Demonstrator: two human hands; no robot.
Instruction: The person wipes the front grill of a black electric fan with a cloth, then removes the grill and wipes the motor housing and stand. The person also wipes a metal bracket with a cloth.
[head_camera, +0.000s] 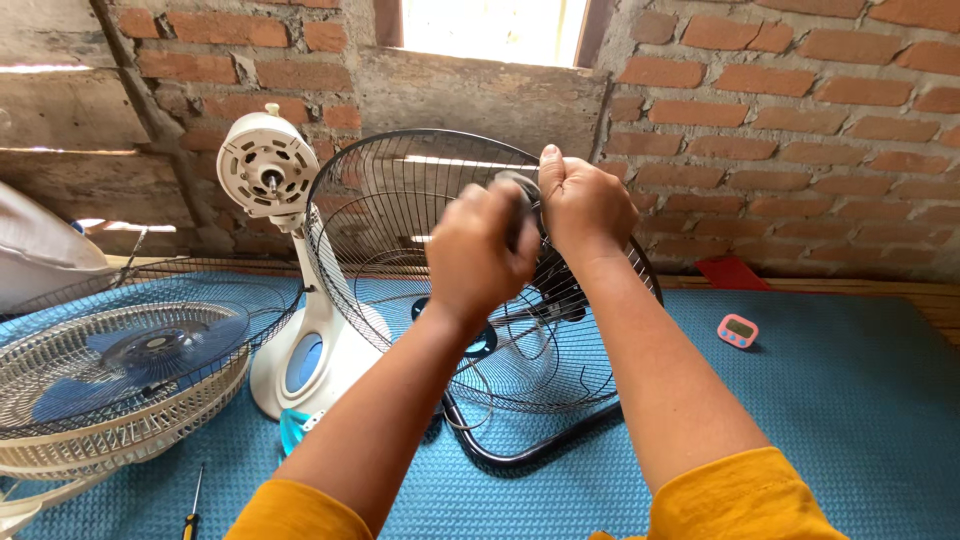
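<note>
A black wire fan guard (390, 190) on a black floor stand (530, 450) stands upright on the blue mat in front of me. My left hand (480, 250) is closed around something at the guard's middle; what it grips is hidden behind the fist. My right hand (585, 200) is closed on the guard's upper rim, thumb pressed on top. Both forearms reach forward, with yellow sleeves at the bottom edge.
A white fan body with a bare motor (268, 165) stands at the left. A white guard with blue blades (120, 370) lies at far left. A screwdriver (192, 505) lies near the front. A pink timer (738, 331) sits at right. A brick wall is behind.
</note>
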